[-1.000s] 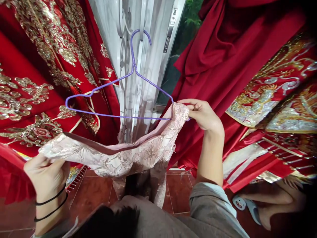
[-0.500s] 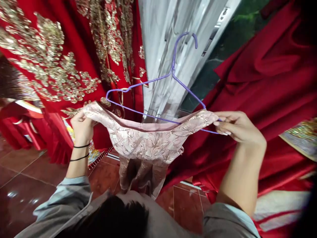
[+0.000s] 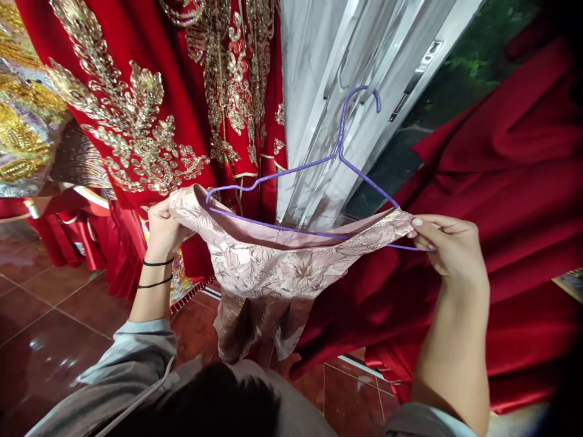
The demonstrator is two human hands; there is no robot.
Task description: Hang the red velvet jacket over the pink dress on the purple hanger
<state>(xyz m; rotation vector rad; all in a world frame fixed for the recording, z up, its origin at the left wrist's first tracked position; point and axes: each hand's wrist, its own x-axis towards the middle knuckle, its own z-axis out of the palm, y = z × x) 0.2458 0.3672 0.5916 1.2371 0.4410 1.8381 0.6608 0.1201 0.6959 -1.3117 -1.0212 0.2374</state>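
Note:
A pale pink dress [image 3: 291, 267] with a floral metallic pattern is stretched between my hands, its neckline facing up. My left hand [image 3: 164, 226] pinches the dress's left shoulder. The opposite shoulder is in the closed fingers of my right hand [image 3: 453, 246]. A purple hanger [image 3: 339, 152] stands with its hook up; its right arm goes into the right shoulder, and its lower bar reappears below near my right fingers. Whether those fingers also grip the bar, I cannot tell. The hanger's left end lies at the inner edge of the left shoulder.
Red garments with gold beading [image 3: 155, 133] hang at the left, and deep red cloth [image 3: 492, 200] drapes at the right. Between them is a grey-white metal frame [image 3: 314, 79] beside dark glass. Reddish floor tiles [image 3: 59, 328] lie below.
The dress's left shoulder has come up around the hanger's left end, which was above it before. My view has shifted, so the hanger and both hands appear a little further right.

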